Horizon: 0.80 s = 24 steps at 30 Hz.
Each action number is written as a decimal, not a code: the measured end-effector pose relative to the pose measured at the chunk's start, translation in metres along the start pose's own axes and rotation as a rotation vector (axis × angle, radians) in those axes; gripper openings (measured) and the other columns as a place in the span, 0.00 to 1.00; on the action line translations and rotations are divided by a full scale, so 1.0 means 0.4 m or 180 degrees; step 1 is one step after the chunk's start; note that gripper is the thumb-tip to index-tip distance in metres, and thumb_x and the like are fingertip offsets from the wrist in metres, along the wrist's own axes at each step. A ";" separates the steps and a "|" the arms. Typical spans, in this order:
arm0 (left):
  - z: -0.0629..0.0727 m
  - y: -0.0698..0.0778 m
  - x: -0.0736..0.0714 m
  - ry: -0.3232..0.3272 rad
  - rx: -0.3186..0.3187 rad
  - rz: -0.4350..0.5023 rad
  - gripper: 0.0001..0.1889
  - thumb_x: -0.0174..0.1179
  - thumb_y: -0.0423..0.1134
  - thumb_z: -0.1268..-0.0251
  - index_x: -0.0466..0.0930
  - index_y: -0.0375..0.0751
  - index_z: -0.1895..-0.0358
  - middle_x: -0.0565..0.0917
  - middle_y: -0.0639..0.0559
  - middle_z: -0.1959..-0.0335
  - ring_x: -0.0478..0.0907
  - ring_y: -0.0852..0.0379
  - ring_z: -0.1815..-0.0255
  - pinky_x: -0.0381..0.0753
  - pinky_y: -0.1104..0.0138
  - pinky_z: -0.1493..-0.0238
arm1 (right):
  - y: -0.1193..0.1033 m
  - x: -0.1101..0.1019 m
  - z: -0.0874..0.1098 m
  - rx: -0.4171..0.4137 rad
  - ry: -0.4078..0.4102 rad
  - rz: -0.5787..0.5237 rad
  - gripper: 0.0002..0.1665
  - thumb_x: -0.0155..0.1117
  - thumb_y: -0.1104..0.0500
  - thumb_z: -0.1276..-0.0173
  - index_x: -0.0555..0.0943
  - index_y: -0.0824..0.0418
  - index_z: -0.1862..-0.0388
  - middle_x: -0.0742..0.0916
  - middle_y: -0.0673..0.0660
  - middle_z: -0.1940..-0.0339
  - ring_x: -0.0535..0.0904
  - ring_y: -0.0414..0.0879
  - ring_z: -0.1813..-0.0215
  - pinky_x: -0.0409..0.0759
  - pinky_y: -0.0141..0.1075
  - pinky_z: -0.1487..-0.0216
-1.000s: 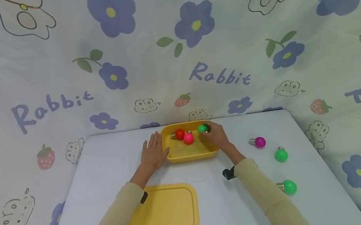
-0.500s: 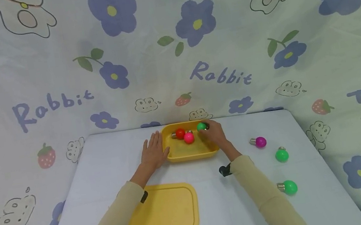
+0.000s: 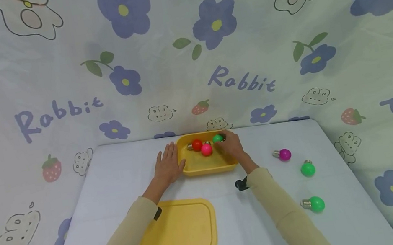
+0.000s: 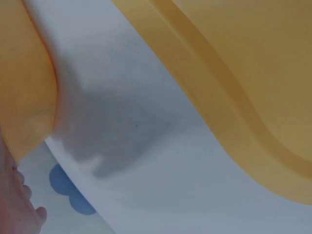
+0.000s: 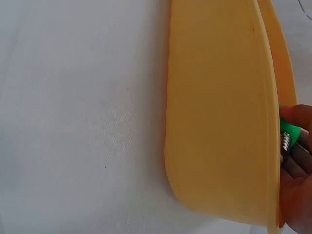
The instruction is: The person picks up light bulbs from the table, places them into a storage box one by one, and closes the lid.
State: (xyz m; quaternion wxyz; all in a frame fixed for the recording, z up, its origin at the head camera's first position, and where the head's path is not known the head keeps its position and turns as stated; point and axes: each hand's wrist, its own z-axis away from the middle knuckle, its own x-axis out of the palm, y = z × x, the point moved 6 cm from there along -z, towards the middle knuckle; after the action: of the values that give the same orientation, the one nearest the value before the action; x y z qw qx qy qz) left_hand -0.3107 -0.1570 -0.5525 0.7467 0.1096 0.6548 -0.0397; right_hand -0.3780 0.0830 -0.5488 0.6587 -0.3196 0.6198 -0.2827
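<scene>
A yellow plastic bin (image 3: pixel 209 171) stands at the back of the table. My left hand (image 3: pixel 166 165) lies along its left end with straight fingers; only part of that hand (image 4: pixel 22 207) shows in the left wrist view. Inside the bin, a red light bulb (image 3: pixel 197 145) and a pink light bulb (image 3: pixel 206 149) lie close together. My right hand (image 3: pixel 231 145) reaches over the right end and pinches a green light bulb (image 3: pixel 217 138). In the right wrist view, the green bulb's metal screw base (image 5: pixel 285 142) shows between the bin's rim and the fingers.
A flat yellow lid (image 3: pixel 178 231) lies in front of the left forearm. On the right side of the table are a purple bulb (image 3: pixel 284 154), a green bulb (image 3: pixel 308 169) and another green bulb (image 3: pixel 317 204). A patterned cloth (image 3: pixel 171 58) hangs behind the table.
My right hand has shifted slightly left inside the bin with the green bulb, and the right forearm has swung a little left. The left hand keeps its place at the bin's end.
</scene>
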 end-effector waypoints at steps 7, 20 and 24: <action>-0.002 -0.001 0.000 0.0043 0.0013 -0.0008 0.40 0.40 0.56 0.20 0.41 0.30 0.21 0.42 0.38 0.19 0.39 0.43 0.19 0.41 0.46 0.24 | 0.007 0.011 -0.006 -0.0015 0.0017 -0.0037 0.24 0.71 0.63 0.34 0.80 0.65 0.39 0.84 0.61 0.44 0.77 0.54 0.45 0.76 0.45 0.38; 0.005 0.005 -0.011 0.0027 0.0028 0.0018 0.39 0.40 0.55 0.20 0.41 0.30 0.21 0.43 0.38 0.19 0.39 0.43 0.19 0.41 0.46 0.24 | 0.008 0.022 0.003 0.0050 -0.0057 -0.0005 0.23 0.71 0.62 0.33 0.80 0.64 0.40 0.82 0.59 0.44 0.75 0.54 0.46 0.74 0.45 0.37; 0.005 0.005 -0.011 0.0035 0.0034 0.0004 0.39 0.41 0.55 0.20 0.41 0.29 0.21 0.43 0.38 0.19 0.39 0.42 0.19 0.41 0.46 0.24 | 0.011 0.025 0.002 0.0076 -0.0069 0.0012 0.23 0.71 0.61 0.33 0.80 0.64 0.40 0.82 0.58 0.44 0.75 0.53 0.45 0.74 0.45 0.36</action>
State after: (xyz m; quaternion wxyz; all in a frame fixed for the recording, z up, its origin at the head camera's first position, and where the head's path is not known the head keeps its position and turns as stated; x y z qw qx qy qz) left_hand -0.3090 -0.1556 -0.5477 0.7425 0.1142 0.6587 -0.0421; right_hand -0.3764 0.0781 -0.5587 0.6696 -0.3136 0.6098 -0.2853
